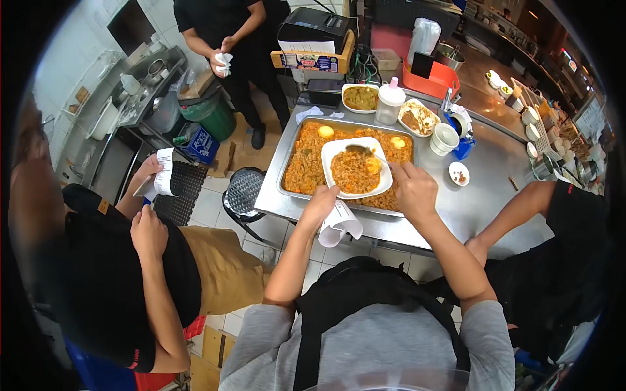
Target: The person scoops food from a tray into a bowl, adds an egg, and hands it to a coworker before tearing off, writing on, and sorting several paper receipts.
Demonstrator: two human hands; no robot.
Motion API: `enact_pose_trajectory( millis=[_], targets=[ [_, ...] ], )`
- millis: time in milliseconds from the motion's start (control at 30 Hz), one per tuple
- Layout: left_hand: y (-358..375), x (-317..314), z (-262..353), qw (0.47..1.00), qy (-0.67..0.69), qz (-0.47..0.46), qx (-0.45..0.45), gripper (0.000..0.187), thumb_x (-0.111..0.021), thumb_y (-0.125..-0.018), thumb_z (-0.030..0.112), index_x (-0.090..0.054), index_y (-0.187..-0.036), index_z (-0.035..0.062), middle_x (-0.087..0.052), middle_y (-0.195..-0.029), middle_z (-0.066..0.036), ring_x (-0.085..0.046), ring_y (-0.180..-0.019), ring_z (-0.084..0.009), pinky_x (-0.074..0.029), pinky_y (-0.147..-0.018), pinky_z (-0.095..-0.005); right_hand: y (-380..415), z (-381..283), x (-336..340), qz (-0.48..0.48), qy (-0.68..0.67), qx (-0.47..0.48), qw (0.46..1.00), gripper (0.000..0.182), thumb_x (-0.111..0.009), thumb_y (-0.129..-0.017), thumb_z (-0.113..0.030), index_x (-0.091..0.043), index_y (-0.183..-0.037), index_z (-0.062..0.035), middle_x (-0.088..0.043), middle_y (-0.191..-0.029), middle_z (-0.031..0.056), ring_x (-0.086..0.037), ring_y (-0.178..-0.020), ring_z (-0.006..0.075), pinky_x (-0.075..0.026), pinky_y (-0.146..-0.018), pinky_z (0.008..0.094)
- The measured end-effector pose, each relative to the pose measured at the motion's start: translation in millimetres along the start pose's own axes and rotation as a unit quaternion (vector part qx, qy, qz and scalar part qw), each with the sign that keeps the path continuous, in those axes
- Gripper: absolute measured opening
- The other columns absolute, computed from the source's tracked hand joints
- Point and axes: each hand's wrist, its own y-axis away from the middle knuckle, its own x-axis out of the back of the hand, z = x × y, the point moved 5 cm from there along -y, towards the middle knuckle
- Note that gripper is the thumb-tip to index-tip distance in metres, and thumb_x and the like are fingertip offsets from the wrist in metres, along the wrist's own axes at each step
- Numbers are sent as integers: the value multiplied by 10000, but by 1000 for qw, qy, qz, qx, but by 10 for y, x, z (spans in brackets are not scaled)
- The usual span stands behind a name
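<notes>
My left hand (321, 205) grips the near left edge of a white square bowl (383, 185) filled with orange-coloured rice and pieces of egg. A curled printed paper slip (340, 225) hangs under that hand, apparently held with the bowl. In my right hand (417, 190) is a metal spoon (358, 150), its head resting in the rice in the bowl. The bowl is above a large metal tray (281, 177) of the same orange rice (303, 156), with an egg half (325, 131) on top. My right fingers partly hide the spoon's handle.
Behind the tray are a dish of green food (360, 98), a squeeze bottle (390, 101) and a dish of brown sauce (418, 118). White cups (445, 139) and a small bowl (458, 174) stand right. Co-workers are at left (124, 260), right (554, 260) and back (228, 39); a stool (246, 193) is nearby.
</notes>
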Motion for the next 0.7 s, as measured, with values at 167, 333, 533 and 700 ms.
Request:
enact_pose_trajectory(
  millis=[167,333,533,700],
  targets=[
    [84,-31,22,1000,11,16,1,252,-425,-775,157,-575,-804,-43,-549,-608,-58,-514,-488,-128,-401,-453,-271,67,-19,26,28,17,51,998,294,-554,-638,-57,-614,-924,-90,-501,-696,35,-520,-621,189,-438,-532,306],
    [100,29,-56,999,18,33,-4,252,-427,-847,156,-557,-862,-59,-563,-690,-55,-517,-552,-118,-415,-486,-260,74,117,291,41,-3,-25,999,287,-544,-649,-40,-615,-918,-112,-512,-695,34,-534,-618,199,-439,-522,322],
    [399,278,-236,993,37,115,2,227,-443,-830,156,-545,-849,-45,-528,-666,-25,-486,-556,-101,-395,-505,-240,448,566,17,-53,65,-167,982,211,-534,-654,-15,-624,-828,-92,-549,-721,73,-575,-622,241,-467,-516,350],
    [554,437,-281,988,32,148,0,285,-476,-758,186,-547,-849,-74,-546,-701,-76,-496,-546,-136,-396,-500,-255,937,609,-650,-105,64,-202,972,121,-548,-654,-42,-616,-753,-58,-580,-720,111,-600,-632,268,-493,-542,356]
  ],
)
